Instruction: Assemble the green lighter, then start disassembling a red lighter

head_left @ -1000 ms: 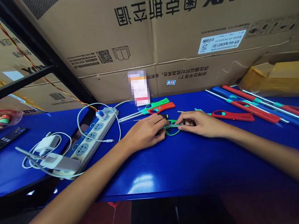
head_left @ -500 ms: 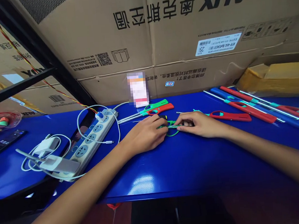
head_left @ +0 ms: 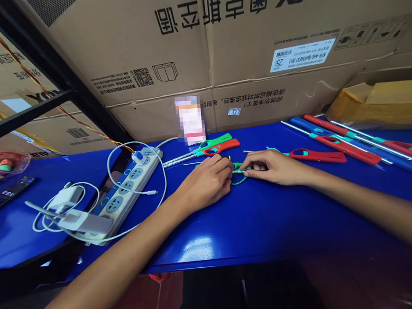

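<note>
A thin green wire (head_left: 239,182) loops between my hands, low over the blue table (head_left: 211,220). My left hand (head_left: 210,180) is closed on one end of it, fingertips curled and partly hidden. Thumb and fingers of my right hand (head_left: 271,167) pinch the wire's other side. Just behind them lie a green piece (head_left: 237,165) and a yellow-and-black tip, half covered by my left fingers. Further back are a green lighter (head_left: 222,139) and a red lighter (head_left: 227,146) with metal rods. Another red lighter (head_left: 318,156) lies beyond my right hand.
A white power strip (head_left: 128,191) with cables and chargers is at the left. A lit phone (head_left: 191,122) leans on the large carton (head_left: 140,40). More long lighters (head_left: 355,148) lie at the right by a cardboard box (head_left: 397,99). A dark phone (head_left: 9,194) is far left.
The view has shifted slightly. My hands stay close together on the green wire, with a little more of it showing between them.
</note>
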`<control>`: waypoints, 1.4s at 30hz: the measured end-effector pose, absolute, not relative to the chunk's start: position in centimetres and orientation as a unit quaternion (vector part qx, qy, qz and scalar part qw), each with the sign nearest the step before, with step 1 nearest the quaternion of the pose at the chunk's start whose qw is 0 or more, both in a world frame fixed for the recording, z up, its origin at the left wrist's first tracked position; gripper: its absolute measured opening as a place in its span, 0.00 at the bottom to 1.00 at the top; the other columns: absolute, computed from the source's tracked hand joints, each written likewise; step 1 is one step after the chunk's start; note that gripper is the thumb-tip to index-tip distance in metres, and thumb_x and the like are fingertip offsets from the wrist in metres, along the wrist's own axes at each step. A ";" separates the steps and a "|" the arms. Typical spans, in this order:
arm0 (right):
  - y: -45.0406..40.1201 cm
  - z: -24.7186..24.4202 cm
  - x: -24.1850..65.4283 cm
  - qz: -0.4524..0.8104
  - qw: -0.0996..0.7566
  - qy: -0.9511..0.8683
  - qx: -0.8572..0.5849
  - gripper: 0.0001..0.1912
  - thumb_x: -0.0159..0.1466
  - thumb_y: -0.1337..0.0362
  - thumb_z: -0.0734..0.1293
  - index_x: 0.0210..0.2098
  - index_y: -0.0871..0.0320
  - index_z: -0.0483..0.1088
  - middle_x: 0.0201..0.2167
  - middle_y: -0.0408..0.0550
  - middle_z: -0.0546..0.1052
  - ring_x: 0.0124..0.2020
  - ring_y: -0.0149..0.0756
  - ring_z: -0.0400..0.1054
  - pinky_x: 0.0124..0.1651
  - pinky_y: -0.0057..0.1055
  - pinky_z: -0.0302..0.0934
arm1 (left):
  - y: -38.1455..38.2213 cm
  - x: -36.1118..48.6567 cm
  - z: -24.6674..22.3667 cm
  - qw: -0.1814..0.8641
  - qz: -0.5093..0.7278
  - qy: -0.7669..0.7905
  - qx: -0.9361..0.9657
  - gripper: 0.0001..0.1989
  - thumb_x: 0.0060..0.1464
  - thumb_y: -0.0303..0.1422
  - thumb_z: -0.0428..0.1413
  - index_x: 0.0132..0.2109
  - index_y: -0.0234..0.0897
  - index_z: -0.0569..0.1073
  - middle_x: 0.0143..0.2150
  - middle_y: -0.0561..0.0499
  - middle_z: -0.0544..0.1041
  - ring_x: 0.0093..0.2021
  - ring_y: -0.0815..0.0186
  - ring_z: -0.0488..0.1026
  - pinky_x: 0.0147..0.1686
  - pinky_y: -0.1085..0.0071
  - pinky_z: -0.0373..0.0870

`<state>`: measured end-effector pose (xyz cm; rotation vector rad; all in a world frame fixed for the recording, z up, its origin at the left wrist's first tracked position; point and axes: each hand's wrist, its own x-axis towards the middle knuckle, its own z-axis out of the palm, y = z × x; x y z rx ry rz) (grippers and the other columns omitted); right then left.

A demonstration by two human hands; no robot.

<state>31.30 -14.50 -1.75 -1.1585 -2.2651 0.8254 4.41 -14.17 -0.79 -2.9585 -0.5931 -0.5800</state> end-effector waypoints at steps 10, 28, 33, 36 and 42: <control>-14.4 -1.9 31.4 0.297 0.228 -0.823 -0.427 0.14 0.71 0.50 0.69 0.44 0.53 0.81 0.27 0.40 0.74 0.27 0.35 0.65 0.45 0.41 0.65 | -13.5 4.1 -1.0 -0.048 -0.198 -0.182 -0.962 0.10 0.74 0.27 0.49 0.49 0.34 0.75 0.52 0.41 0.77 0.53 0.57 0.74 0.57 0.56 0.76; -14.5 -1.2 31.9 0.274 0.230 -0.840 -0.407 0.15 0.69 0.53 0.74 0.51 0.50 0.84 0.42 0.48 0.86 0.44 0.44 0.79 0.50 0.39 0.67 | -13.1 2.6 0.1 -0.144 -0.167 -0.203 -0.954 0.10 0.70 0.33 0.57 0.55 0.38 0.76 0.52 0.45 0.78 0.55 0.56 0.75 0.59 0.55 0.72; -14.5 -1.3 31.8 0.291 0.251 -0.827 -0.410 0.13 0.67 0.51 0.76 0.42 0.54 0.82 0.33 0.44 0.83 0.33 0.37 0.76 0.39 0.33 0.64 | -12.9 2.3 0.1 -0.174 -0.151 -0.206 -0.951 0.08 0.71 0.33 0.55 0.53 0.39 0.77 0.50 0.46 0.79 0.52 0.58 0.76 0.56 0.58 0.73; -14.3 -1.5 32.0 0.262 0.256 -0.845 -0.389 0.14 0.69 0.50 0.74 0.39 0.54 0.83 0.37 0.47 0.82 0.37 0.39 0.75 0.42 0.35 0.64 | -12.8 2.3 -0.1 -0.189 -0.160 -0.217 -0.944 0.08 0.71 0.32 0.56 0.54 0.39 0.75 0.52 0.46 0.79 0.50 0.60 0.76 0.52 0.61 0.74; -14.1 -1.8 32.1 0.248 0.240 -0.858 -0.380 0.13 0.70 0.50 0.74 0.40 0.53 0.83 0.36 0.45 0.81 0.36 0.38 0.75 0.55 0.42 0.64 | -12.5 2.2 -0.2 -0.175 -0.160 -0.223 -0.946 0.07 0.72 0.36 0.58 0.50 0.37 0.76 0.49 0.46 0.78 0.49 0.60 0.76 0.51 0.62 0.74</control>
